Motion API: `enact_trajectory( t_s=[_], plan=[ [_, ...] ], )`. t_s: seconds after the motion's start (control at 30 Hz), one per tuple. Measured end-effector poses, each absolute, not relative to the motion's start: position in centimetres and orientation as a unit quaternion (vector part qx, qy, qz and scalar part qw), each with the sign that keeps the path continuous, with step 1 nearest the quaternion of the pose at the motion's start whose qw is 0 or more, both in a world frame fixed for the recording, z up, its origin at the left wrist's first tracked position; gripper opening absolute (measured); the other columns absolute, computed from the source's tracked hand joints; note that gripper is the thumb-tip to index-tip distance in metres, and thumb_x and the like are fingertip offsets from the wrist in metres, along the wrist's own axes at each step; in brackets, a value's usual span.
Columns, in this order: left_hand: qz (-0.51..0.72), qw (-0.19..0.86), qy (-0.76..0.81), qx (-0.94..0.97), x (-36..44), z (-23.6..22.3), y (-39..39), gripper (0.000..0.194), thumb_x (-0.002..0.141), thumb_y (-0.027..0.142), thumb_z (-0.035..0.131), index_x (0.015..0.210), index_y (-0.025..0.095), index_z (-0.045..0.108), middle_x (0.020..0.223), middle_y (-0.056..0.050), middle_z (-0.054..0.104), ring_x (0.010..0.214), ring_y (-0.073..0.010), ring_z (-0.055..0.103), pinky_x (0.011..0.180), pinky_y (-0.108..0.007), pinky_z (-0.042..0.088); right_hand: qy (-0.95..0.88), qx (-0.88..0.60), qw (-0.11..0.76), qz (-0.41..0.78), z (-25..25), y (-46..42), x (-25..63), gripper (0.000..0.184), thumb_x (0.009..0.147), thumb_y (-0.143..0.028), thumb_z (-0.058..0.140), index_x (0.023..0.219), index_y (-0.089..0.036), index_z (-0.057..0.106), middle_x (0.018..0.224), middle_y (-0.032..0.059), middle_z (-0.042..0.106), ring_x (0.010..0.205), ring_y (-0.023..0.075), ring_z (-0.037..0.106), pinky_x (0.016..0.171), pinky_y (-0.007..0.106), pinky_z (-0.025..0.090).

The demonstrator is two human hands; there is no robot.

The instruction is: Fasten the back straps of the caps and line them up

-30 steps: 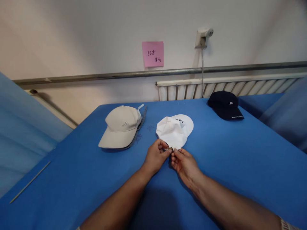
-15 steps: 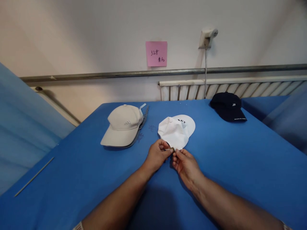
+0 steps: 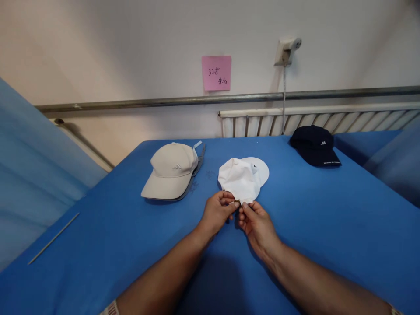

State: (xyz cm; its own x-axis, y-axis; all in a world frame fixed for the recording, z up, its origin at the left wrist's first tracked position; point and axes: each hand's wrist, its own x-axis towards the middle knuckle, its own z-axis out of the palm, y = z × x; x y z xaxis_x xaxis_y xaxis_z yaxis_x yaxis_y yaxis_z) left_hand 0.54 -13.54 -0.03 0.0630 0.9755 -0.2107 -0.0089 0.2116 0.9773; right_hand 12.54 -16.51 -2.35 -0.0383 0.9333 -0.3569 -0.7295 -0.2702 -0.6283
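Observation:
A white baseball cap [image 3: 241,179] lies on the blue table cover, its brim pointing away to the right and its back edge toward me. At that back edge my left hand [image 3: 218,212] pinches the cap's rear strap between thumb and fingers. Close beside it, my right hand [image 3: 257,223] grips the other side of the strap, thumb on top. A small dark buckle-like piece shows between the thumbs, mostly hidden by them. Dark print on the cap's front is partly covered by the crumpled crown.
Left of the white cap, a beige cap [image 3: 173,168] rests on a grey one [image 3: 198,164]. A navy cap [image 3: 315,144] sits at the back right. A thin stick [image 3: 54,238] lies at the left. Behind the table [image 3: 331,227] stand a radiator [image 3: 262,124] and a metal rail [image 3: 164,102].
Both hands stay at the strap; the fingers have shifted slightly and the crown has slumped further over the print. The whole view has moved a little.

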Motion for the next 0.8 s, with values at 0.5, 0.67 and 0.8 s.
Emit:
enact_trajectory(
  t_s=[0.5,0.67,0.8],
  plan=[
    [0.434,0.579,0.535,0.437,0.55,0.45,-13.39,0.038,0.058,0.028,0.081,0.082,0.015,0.055,0.064,0.002,0.062,0.047,-0.0070,0.052,0.046,-0.019,0.040,-0.131,-0.376,0.575,0.714,-1.50,-16.74,12.74,0.028,0.065,-0.029,0.083,0.076,-0.018,0.060,0.066,-0.0037,0.060,0.055,0.0069,0.051,0.049,0.019,0.042],
    [0.444,0.557,0.530,0.460,0.47,-0.17,-13.24,0.034,0.060,0.026,0.079,0.083,0.015,0.056,0.066,0.002,0.062,0.052,-0.0084,0.055,0.050,-0.020,0.043,-0.132,-0.372,0.575,0.716,-1.40,-16.75,12.74,0.032,0.060,-0.025,0.086,0.081,-0.018,0.064,0.071,-0.0038,0.061,0.056,0.0060,0.051,0.050,0.019,0.042],
    [0.450,0.539,0.532,0.473,0.43,-0.19,-13.26,0.031,0.061,0.023,0.077,0.083,0.015,0.057,0.068,0.001,0.063,0.058,-0.0094,0.057,0.056,-0.021,0.045,-0.131,-0.377,0.577,0.713,-1.54,-16.67,12.56,0.035,0.058,-0.027,0.088,0.081,-0.017,0.064,0.073,-0.0032,0.062,0.056,0.0057,0.052,0.051,0.019,0.042]
  ],
)
